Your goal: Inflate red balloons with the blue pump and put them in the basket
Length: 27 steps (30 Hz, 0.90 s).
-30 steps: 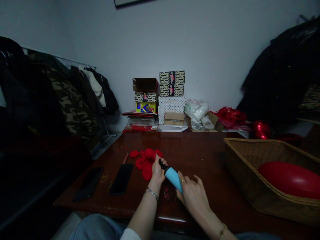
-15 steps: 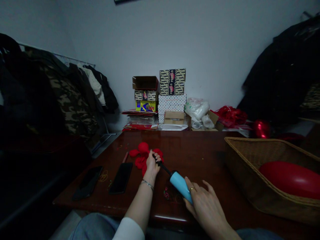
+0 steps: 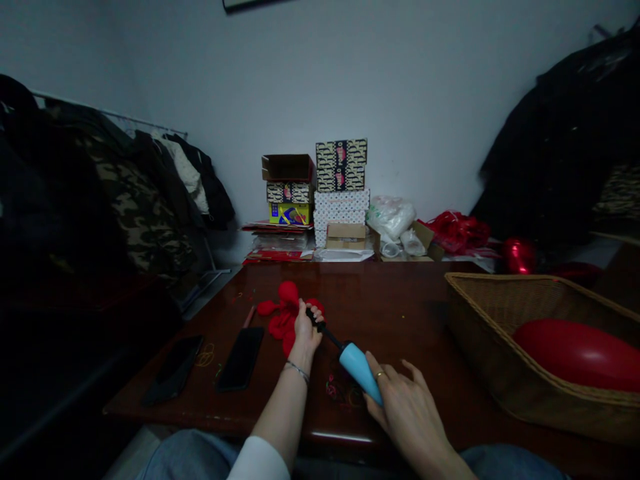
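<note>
Driving this one from afar, so here's my read. The thing being worked is a blue hand pump (image 3: 359,371), held at a slant just above the near part of the table (image 3: 390,293). The left hand (image 3: 306,328) is wrapped round its black end, and the right hand (image 3: 407,403) grips the blue barrel, a finger or so lifted off it. There's bare black rod (image 3: 332,337) between the two, so I'd call this mid-stroke, rod out.

Any next push would want both hands kept in line so the rod doesn't bend, barrel held firm. Just past the left hand sits a bunch of red balloons (image 3: 281,325); honestly it's dim, and I can't tell if one's touching the pump. Right hand hides the barrel's near end too. Wicker basket (image 3: 477,353) with a big red balloon (image 3: 575,347) is off right, well apart.
</note>
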Available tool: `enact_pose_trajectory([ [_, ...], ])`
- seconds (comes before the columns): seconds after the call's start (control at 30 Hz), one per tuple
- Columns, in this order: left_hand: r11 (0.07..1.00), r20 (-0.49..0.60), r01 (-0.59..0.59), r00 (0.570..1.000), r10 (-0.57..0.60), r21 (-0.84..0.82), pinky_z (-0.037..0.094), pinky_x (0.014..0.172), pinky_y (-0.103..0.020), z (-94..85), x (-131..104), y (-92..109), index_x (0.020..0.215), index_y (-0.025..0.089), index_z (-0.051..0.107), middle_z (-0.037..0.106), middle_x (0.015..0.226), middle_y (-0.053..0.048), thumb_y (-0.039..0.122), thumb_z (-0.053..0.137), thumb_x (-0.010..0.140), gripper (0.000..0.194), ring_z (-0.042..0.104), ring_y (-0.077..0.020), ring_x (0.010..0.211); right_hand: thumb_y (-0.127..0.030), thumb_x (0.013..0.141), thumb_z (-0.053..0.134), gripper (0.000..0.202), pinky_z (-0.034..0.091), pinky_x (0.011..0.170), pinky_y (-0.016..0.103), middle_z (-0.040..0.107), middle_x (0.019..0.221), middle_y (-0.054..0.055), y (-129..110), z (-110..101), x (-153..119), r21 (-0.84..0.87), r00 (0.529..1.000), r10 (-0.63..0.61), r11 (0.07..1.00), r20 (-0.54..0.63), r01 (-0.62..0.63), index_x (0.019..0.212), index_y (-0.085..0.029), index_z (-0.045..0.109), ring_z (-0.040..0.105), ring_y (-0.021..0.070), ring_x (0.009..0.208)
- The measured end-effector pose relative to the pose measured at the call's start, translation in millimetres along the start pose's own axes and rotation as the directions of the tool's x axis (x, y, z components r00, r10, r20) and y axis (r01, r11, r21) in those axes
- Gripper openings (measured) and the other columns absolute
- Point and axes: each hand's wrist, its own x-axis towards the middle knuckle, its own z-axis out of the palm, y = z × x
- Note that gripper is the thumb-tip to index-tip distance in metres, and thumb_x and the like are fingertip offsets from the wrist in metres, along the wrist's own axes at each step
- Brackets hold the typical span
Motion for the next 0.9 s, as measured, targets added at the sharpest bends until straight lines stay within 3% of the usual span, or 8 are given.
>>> enact_pose_trajectory([
  [0.3,0.992,-0.025,-0.001,1.0,0.004,0.127,0.042,0.046,-0.018,2.7,-22.3,-40.3,0.071,0.017,0.044,0.043,0.059,0.003,0.037,0.055,0.086,0.027,0.045,-0.0077,0.048,-0.021,0.082,0.05,0.052,0.026,0.097,0.041,0.067,0.093,0.008,-4.1,5.3,14.7,-0.043,0.999,0.04,0.998,-0.004,-0.04,0.133,-0.014,0.044,0.063,0.0202,0.083],
  [0.43,0.986,-0.033,0.0,0.999,0.006,0.165,0.036,0.04,-0.017,3.7,-21.4,-45.0,0.07,0.017,0.043,0.041,0.057,0.004,0.039,0.058,0.083,0.029,0.04,-0.0062,0.044,-0.024,0.081,0.051,0.052,0.025,0.098,0.04,0.067,0.092,0.007,-5.2,11.1,17.9,-0.039,0.998,0.059,0.997,-0.016,-0.06,0.132,-0.016,0.044,0.063,0.0184,0.077],
  [0.6,0.985,-0.144,-0.033,0.988,0.058,0.171,0.023,0.032,-0.013,3.7,-7.8,-30.1,0.067,0.017,0.04,0.034,0.054,0.006,0.035,0.048,0.09,0.03,0.032,-0.0035,0.037,-0.023,0.08,0.052,0.053,0.024,0.099,0.041,0.067,0.093,0.007,-8.1,11.1,12.7,-0.015,0.999,0.04,0.999,-0.025,-0.04,0.132,-0.016,0.044,0.064,0.0193,0.08],
  [0.9,0.995,-0.12,-0.009,0.993,0.021,0.102,0.025,0.031,-0.013,6.3,14.1,19.8,0.068,0.018,0.038,0.034,0.054,0.006,0.033,0.044,0.092,0.029,0.032,-0.0035,0.037,-0.024,0.08,0.052,0.054,0.023,0.101,0.042,0.068,0.097,0.008,-8.5,-18.4,-1.6,0.007,0.999,0.009,1.0,0.052,-0.009,0.133,-0.018,0.045,0.063,0.0209,0.087],
])
